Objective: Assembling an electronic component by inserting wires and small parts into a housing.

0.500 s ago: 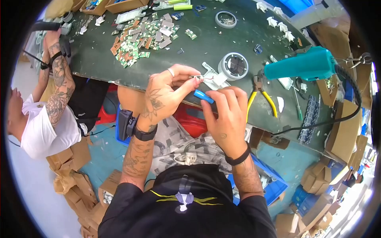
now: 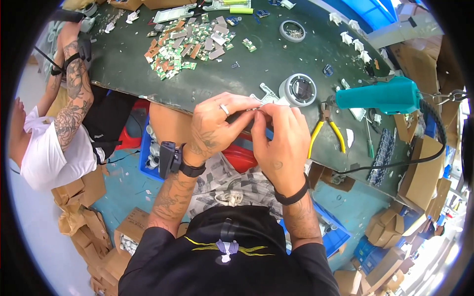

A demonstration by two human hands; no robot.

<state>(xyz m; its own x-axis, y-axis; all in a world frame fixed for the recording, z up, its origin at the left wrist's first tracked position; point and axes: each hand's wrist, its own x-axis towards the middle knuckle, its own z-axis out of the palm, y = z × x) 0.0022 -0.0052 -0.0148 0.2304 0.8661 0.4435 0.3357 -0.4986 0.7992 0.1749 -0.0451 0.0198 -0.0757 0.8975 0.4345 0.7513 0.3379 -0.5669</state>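
My left hand [image 2: 215, 123] is closed, thumb and index finger pinching a small part at the table's front edge. Only a sliver of this part shows; a moment ago it looked like a small circuit board with thin red wires. My right hand [image 2: 284, 143] meets it there, its thumb and fingertips closed at the same spot. A blue cylinder [image 2: 269, 133], like a battery cell, shows partly between the right thumb and fingers; the rest is hidden. Just beyond my hands lies a pale plastic device with a round ring head [image 2: 297, 90] and a flat handle shell [image 2: 269, 92].
A pile of small circuit boards [image 2: 190, 47] covers the far left. Yellow-handled pliers [image 2: 326, 130] and a teal power tool [image 2: 377, 95] with a black cable lie right. A ring dish [image 2: 293, 31] holds small metal parts. A co-worker's tattooed arm [image 2: 74, 103] is at left.
My right hand has moved its fingertips up against the left ones, and the blue cylinder has become mostly hidden under it. The view has shifted slightly.
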